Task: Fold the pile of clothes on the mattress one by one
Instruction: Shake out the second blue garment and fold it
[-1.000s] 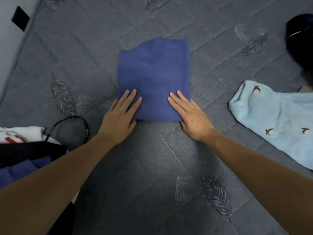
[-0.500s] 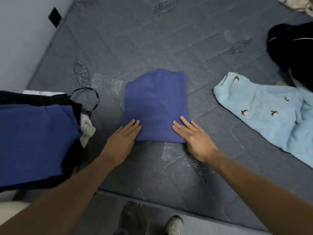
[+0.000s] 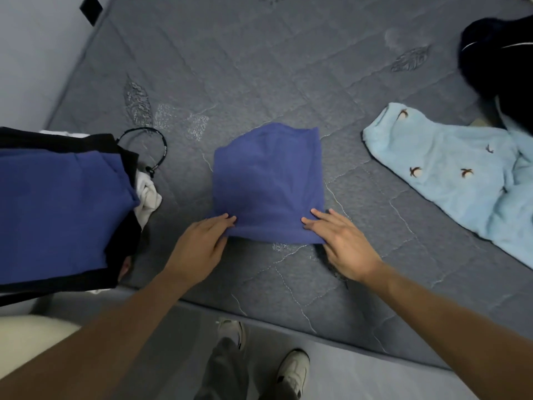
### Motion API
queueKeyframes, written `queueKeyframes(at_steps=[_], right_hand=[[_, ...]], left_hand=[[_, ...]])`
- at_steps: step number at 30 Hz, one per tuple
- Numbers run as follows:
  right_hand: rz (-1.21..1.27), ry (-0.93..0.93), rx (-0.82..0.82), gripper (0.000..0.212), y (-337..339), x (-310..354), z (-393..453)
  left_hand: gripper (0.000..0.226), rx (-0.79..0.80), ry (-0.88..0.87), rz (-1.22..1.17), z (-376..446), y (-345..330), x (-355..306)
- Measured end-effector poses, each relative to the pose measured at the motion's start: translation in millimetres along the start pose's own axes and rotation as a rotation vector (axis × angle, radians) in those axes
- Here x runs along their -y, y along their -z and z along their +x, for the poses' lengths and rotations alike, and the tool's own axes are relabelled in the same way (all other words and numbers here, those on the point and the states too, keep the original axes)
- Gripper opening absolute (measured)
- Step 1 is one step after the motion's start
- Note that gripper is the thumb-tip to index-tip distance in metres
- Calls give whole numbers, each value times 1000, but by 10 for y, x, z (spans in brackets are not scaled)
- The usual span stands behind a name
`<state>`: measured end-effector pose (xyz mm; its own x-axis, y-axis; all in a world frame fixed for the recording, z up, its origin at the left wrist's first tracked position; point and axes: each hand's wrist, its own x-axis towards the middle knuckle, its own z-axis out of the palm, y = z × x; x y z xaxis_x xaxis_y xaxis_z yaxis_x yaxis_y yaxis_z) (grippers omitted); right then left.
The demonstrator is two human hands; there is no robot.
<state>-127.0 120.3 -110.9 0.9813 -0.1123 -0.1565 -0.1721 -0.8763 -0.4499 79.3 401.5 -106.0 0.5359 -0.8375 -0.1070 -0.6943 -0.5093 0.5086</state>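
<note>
Mattress (image 3: 259, 67): folded stack (image 3: 57, 203) at left edge, done. Light-blue garment (image 3: 450, 174) and dark garment (image 3: 501, 62) at right, unfolded. Blue garment (image 3: 268, 183) centre, folded compact; left hand (image 3: 199, 246) and right hand (image 3: 343, 243) pinch its near corners.

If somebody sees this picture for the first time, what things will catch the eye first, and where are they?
First, the folded blue garment in the middle of the grey mattress, with the left hand and right hand pinching its near corners. Next, the light blue garment with small dark figures, spread out at the right. At the left edge lies a stack of folded clothes, blue on top.
</note>
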Motion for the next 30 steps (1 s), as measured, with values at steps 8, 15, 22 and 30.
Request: queueKeyframes(at_steps=[8,15,22,30], right_hand=[[88,-373,-168,23,792,-215,1373],[-134,-455,-399,47,668,-190,1830],[-197,-340,-29,59,-33,-105,1561],[366,-772,-382,76,172,-145,1781]], left_hand=[[24,-153,231,-69,1563,628,83],[55,-314,206,145,2061,470,61],[68,64,75,187,1468,-198,271],[70,-269,623,-406,1789,9,113]])
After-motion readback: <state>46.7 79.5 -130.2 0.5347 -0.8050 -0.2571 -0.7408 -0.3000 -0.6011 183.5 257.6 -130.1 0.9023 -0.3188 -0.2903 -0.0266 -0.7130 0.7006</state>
